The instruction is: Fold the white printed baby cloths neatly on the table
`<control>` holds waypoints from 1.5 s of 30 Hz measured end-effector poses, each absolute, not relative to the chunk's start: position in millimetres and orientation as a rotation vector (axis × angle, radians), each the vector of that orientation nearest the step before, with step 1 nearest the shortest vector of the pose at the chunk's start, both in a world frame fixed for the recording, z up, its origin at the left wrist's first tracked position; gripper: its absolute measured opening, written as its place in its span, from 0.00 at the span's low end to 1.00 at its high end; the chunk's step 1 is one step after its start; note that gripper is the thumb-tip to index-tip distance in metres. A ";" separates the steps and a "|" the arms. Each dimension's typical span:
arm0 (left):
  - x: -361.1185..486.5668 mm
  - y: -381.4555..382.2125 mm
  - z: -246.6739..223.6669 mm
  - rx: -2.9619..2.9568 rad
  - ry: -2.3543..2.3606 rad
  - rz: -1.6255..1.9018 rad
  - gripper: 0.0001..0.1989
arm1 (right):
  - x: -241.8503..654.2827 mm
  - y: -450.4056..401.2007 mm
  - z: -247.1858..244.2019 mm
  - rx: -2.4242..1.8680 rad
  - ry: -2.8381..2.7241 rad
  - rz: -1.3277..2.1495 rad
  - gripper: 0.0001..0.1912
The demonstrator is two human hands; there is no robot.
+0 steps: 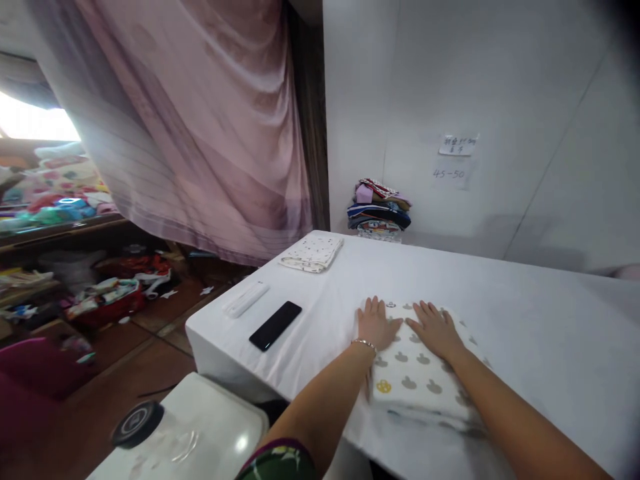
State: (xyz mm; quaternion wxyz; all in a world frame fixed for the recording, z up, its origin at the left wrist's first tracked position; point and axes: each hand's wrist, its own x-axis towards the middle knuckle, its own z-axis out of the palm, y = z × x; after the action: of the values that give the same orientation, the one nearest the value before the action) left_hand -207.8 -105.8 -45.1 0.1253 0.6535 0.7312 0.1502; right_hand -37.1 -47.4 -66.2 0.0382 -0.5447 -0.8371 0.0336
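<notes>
A folded white blanket [415,363] with grey bunny shapes and one yellow figure lies on the white table [540,320], near its front edge. My left hand [376,325] rests flat on its left side, fingers spread, a bracelet at the wrist. Beside it, my right hand [434,328] presses on the blanket's upper middle, fingers outstretched. The two thumbs almost meet. Nothing is gripped in either hand. Folded layers show along the near edge; the underside is hidden.
Left on the table are a black phone [275,325], a white stick-like object [247,299] and a folded speckled cloth [313,254]. Folded clothes [380,207] are stacked by the wall. A pink curtain [210,120] hangs left; a white lidded appliance [200,427] stands in front.
</notes>
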 end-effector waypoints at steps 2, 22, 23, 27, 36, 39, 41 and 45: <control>-209.0 -106.5 -49.0 1.874 2.120 0.473 0.39 | -39.8 -49.8 -60.0 -1.668 -2.558 0.135 0.34; -252.9 -202.2 -48.4 1.134 1.887 0.959 0.30 | 105.2 -128.7 -47.5 -1.889 -1.485 1.129 0.38; -249.8 -206.4 -47.0 1.090 1.859 0.967 0.31 | 103.6 -130.4 -45.7 -1.910 -1.495 1.139 0.39; -234.9 -210.1 -37.5 0.896 1.712 0.952 0.32 | 94.7 -130.1 -39.6 -1.973 -1.512 1.204 0.43; -221.2 -200.4 -37.4 0.895 1.676 0.919 0.34 | 100.1 -147.4 -33.5 -1.860 -1.404 1.298 0.39; -214.9 -205.9 -41.8 1.041 1.732 0.897 0.33 | 112.4 -159.4 -35.3 -1.934 -1.368 1.256 0.41; -210.5 -208.4 -43.7 1.104 1.794 0.884 0.34 | 118.2 -165.7 -37.1 -1.969 -1.366 1.251 0.42; -205.2 -205.4 -47.9 1.008 1.723 0.992 0.38 | 119.9 -171.0 -37.8 -1.977 -1.388 1.261 0.44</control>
State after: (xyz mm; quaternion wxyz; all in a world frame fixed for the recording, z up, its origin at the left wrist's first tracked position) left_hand -205.2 -205.4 -47.9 0.4407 0.4058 0.6939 0.3995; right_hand 119.9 -171.0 -37.8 0.2068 -0.7099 -0.4984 0.4527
